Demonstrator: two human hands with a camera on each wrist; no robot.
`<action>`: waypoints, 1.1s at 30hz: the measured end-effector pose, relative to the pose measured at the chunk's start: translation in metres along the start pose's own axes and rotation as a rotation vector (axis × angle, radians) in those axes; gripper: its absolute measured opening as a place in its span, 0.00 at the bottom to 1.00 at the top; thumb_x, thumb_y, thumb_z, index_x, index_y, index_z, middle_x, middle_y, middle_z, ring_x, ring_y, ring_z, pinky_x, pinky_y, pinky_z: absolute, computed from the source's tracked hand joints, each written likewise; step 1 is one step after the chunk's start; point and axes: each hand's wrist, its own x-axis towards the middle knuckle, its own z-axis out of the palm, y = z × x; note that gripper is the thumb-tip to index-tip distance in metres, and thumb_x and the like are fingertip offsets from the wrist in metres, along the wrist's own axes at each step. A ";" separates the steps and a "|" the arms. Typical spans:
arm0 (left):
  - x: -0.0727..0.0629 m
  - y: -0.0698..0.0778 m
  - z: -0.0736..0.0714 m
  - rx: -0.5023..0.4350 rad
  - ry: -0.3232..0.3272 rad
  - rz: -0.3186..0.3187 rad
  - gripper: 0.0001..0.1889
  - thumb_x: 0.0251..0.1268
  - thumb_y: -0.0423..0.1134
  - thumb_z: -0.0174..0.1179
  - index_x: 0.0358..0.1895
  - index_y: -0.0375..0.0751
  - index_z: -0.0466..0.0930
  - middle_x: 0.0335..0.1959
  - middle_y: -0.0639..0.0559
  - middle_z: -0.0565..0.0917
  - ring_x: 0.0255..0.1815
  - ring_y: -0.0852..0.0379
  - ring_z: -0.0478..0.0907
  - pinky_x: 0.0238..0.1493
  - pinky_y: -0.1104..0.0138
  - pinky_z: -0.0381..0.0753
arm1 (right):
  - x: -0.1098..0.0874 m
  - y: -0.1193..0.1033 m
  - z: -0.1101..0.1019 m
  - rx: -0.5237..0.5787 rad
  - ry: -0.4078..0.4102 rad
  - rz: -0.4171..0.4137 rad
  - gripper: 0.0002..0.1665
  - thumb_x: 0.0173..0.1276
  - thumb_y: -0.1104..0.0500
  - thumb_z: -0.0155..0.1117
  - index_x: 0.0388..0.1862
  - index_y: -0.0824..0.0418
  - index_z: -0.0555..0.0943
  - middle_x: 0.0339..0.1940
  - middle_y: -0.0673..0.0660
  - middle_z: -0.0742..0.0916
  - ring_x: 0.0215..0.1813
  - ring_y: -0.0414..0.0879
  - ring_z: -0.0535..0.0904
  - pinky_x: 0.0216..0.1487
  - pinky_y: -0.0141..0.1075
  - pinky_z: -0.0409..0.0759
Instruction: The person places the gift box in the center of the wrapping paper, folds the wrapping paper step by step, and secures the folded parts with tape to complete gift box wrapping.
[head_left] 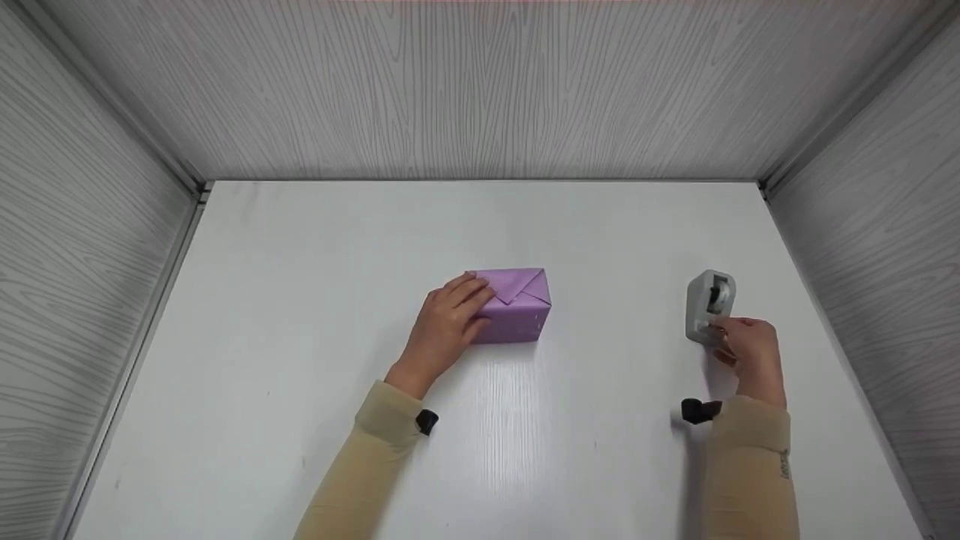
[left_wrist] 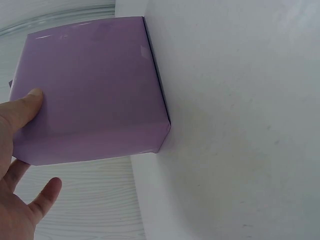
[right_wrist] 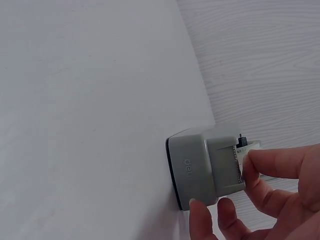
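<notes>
A box wrapped in purple paper (head_left: 517, 324) sits on the white table, a folded flap with a pointed end on its top. My left hand (head_left: 448, 319) holds its left end, fingers over the top and the thumb (left_wrist: 31, 102) against the near side. To the right stands a grey tape dispenser (head_left: 699, 304) with a roll of clear tape (head_left: 721, 292) in it. The thumb and forefinger of my right hand (head_left: 752, 346) pinch the tape's end at the toothed cutter (right_wrist: 238, 165). The other right fingers (right_wrist: 201, 220) are by the dispenser's front.
The white table (head_left: 337, 232) is bounded by grey wood-grain panels at the back (head_left: 480, 90), left (head_left: 82, 247) and right (head_left: 877, 225). Both forearms, in tan sleeves (head_left: 752, 480), reach in from the near side, each with a small black device (head_left: 699, 410) at the wrist.
</notes>
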 end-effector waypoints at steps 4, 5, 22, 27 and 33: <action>0.000 0.000 0.000 0.013 -0.001 -0.004 0.23 0.59 0.42 0.69 0.58 0.44 0.81 0.61 0.51 0.78 0.69 0.51 0.67 0.58 0.52 0.72 | -0.003 -0.003 -0.002 0.004 -0.006 0.012 0.42 0.74 0.52 0.52 0.78 0.67 0.50 0.67 0.61 0.68 0.55 0.48 0.73 0.60 0.40 0.75; 0.000 0.000 0.000 0.015 -0.003 -0.005 0.23 0.59 0.42 0.69 0.58 0.44 0.81 0.61 0.51 0.78 0.69 0.51 0.67 0.58 0.53 0.72 | -0.003 -0.003 -0.002 0.004 -0.004 0.016 0.42 0.74 0.52 0.52 0.78 0.67 0.50 0.69 0.61 0.67 0.56 0.48 0.72 0.61 0.40 0.75; 0.000 0.000 0.001 0.012 -0.003 0.001 0.23 0.59 0.41 0.70 0.58 0.44 0.81 0.61 0.50 0.78 0.68 0.51 0.67 0.58 0.53 0.72 | -0.011 0.011 0.002 0.241 0.026 0.042 0.19 0.73 0.57 0.57 0.58 0.63 0.68 0.59 0.61 0.73 0.40 0.47 0.83 0.47 0.40 0.83; 0.000 0.000 0.001 0.010 -0.006 -0.006 0.22 0.59 0.40 0.69 0.59 0.44 0.81 0.61 0.51 0.78 0.68 0.52 0.67 0.58 0.52 0.72 | -0.015 0.018 0.003 0.268 0.043 0.022 0.15 0.71 0.59 0.59 0.52 0.62 0.70 0.57 0.61 0.74 0.40 0.46 0.84 0.49 0.39 0.82; 0.000 0.001 0.000 0.007 -0.015 -0.013 0.23 0.60 0.42 0.69 0.59 0.45 0.81 0.62 0.51 0.78 0.69 0.52 0.66 0.58 0.53 0.72 | -0.018 0.024 0.005 0.284 0.045 -0.008 0.13 0.71 0.61 0.59 0.50 0.65 0.71 0.60 0.63 0.73 0.45 0.45 0.83 0.54 0.39 0.79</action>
